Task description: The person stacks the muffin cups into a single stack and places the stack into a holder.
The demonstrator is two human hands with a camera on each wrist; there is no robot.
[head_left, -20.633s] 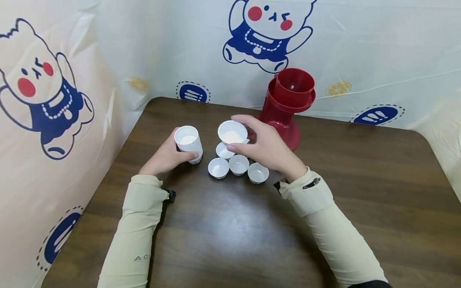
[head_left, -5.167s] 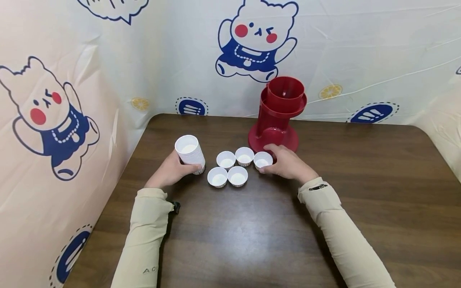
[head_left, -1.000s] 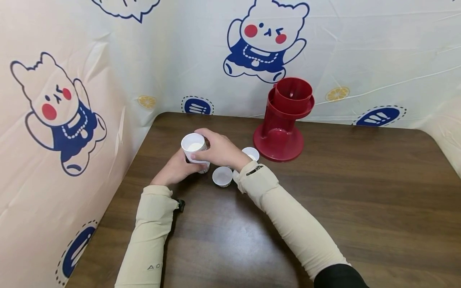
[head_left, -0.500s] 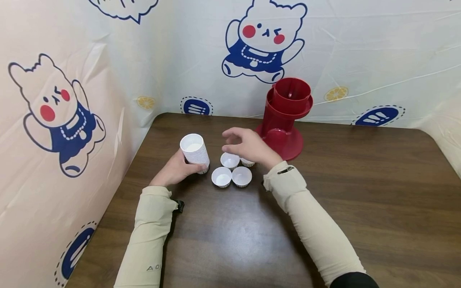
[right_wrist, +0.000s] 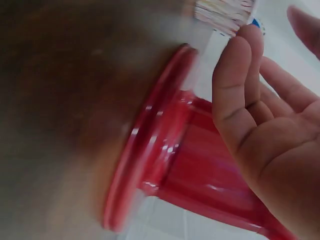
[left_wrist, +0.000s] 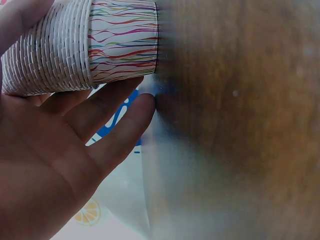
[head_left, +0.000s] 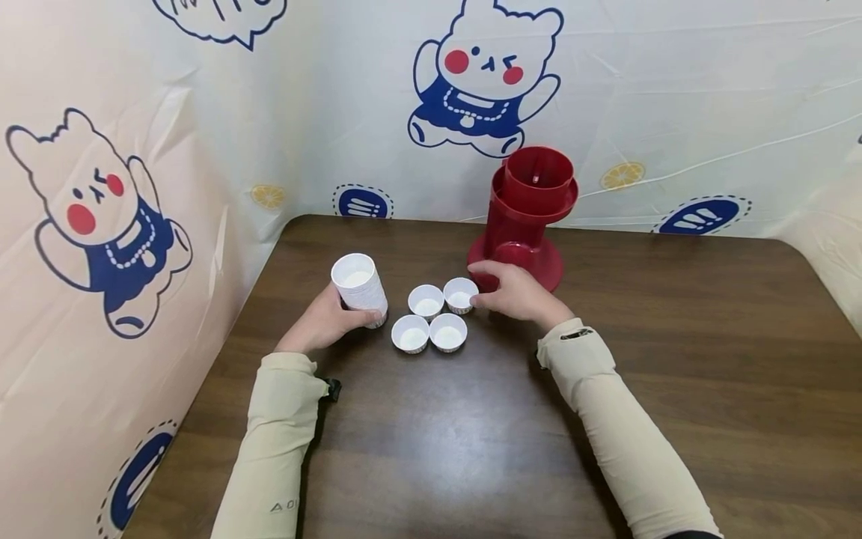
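Note:
My left hand holds an upright stack of white paper baking cups at the left of the table, fingers and thumb round it. In the left wrist view the nested rims of the cup stack show above a base printed with coloured wavy lines. Several single baking cups stand close together to its right, such as a front cup and a back-right cup. Beside that back-right cup is my right hand, thumb and fingers spread apart. The right wrist view shows the hand with fingertips near the patterned cup.
A red plastic stand with a round base and cylindrical top stands behind my right hand, near the back edge of the brown wooden table. A printed curtain hangs behind and along the left side.
One second ago my right hand was at the stack's top; it has moved right to the back-right cup. Compared with 5.2 s ago, the rightmost single cup is gone from the table. My left hand keeps its grip.

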